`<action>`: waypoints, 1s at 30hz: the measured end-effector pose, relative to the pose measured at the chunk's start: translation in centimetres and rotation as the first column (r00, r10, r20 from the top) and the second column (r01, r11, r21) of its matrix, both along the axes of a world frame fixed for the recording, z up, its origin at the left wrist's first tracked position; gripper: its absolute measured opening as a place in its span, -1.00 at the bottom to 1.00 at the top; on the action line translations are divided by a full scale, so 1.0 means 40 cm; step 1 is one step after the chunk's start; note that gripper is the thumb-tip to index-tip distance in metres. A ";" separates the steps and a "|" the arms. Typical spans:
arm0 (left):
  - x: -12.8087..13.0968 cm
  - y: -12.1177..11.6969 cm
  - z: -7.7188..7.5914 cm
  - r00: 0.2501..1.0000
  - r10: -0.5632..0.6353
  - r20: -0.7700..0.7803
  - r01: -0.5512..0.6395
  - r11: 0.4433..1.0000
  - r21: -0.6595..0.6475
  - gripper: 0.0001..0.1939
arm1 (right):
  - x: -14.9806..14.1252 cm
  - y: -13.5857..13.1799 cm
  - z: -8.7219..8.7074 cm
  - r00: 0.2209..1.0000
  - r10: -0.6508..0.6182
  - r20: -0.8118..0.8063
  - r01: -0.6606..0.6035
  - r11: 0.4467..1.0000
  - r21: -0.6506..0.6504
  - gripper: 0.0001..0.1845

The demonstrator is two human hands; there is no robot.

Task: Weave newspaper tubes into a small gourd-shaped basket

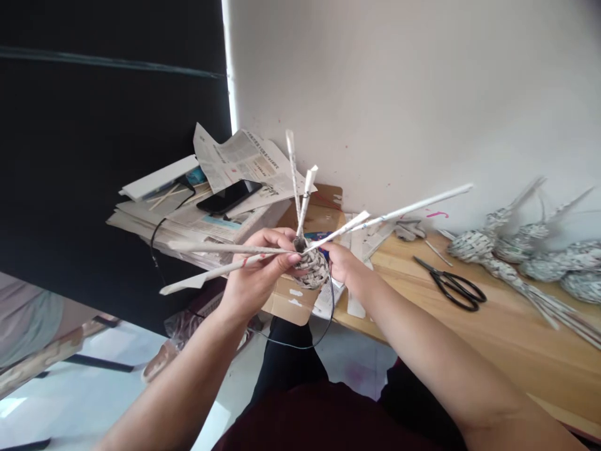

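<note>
A small rounded piece woven from newspaper strips is held up in front of me. Several rolled paper tubes stick out of it: two upward, two to the left, and a long paper tube to the right. My left hand grips the woven piece from the left, thumb pressed at the base of the left-hand tubes. At its right side is my right hand, fingers curled in at the root of the right-hand tubes. Its thumb and fingertips are partly hidden.
Black-handled scissors lie on the wooden table. Woven paper pieces sit at right by the wall. Newspapers and a phone top a stack at left. Below my hands are cardboard and a dangling black cable.
</note>
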State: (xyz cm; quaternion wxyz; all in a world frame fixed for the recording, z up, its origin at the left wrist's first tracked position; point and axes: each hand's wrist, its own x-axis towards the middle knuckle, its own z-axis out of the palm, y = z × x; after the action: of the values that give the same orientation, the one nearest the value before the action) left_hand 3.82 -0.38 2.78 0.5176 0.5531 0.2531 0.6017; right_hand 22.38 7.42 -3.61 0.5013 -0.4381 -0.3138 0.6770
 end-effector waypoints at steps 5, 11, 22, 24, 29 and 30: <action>0.042 0.038 -0.002 0.996 -0.088 0.009 0.088 0.993 -0.084 -0.74 | 0.043 -0.020 0.039 0.993 -0.026 0.116 0.020 0.998 0.052 -0.83; 0.133 0.084 -0.003 0.967 -0.247 0.061 0.254 0.947 -0.197 -0.66 | 0.219 -0.141 0.117 0.937 -0.119 0.330 0.015 0.953 0.303 -0.77; 0.397 0.138 -0.009 0.894 -0.447 -0.043 0.432 0.883 -0.184 -0.58 | 0.376 -0.274 0.143 0.859 -0.419 0.293 0.223 0.823 0.522 -0.75; 0.430 0.149 -0.018 0.884 -0.463 -0.063 0.448 0.878 -0.167 -0.59 | 0.390 -0.269 0.125 0.848 -0.465 0.253 0.277 0.797 0.537 -0.75; 0.482 0.184 -0.041 0.857 -0.502 -0.118 0.477 0.858 -0.191 -0.59 | 0.417 -0.247 0.071 0.825 -0.546 0.145 0.398 0.745 0.535 -0.75; 0.489 0.192 -0.045 0.854 -0.506 -0.125 0.478 0.856 -0.199 -0.59 | 0.420 -0.241 0.060 0.819 -0.559 0.127 0.420 0.736 0.531 -0.75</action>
State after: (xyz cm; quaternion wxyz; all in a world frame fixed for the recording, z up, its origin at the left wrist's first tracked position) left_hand 23.37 7.29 0.96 0.6734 0.6060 0.1941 0.3763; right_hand 39.17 -2.24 -1.23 0.7062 -0.4576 -0.4107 0.3509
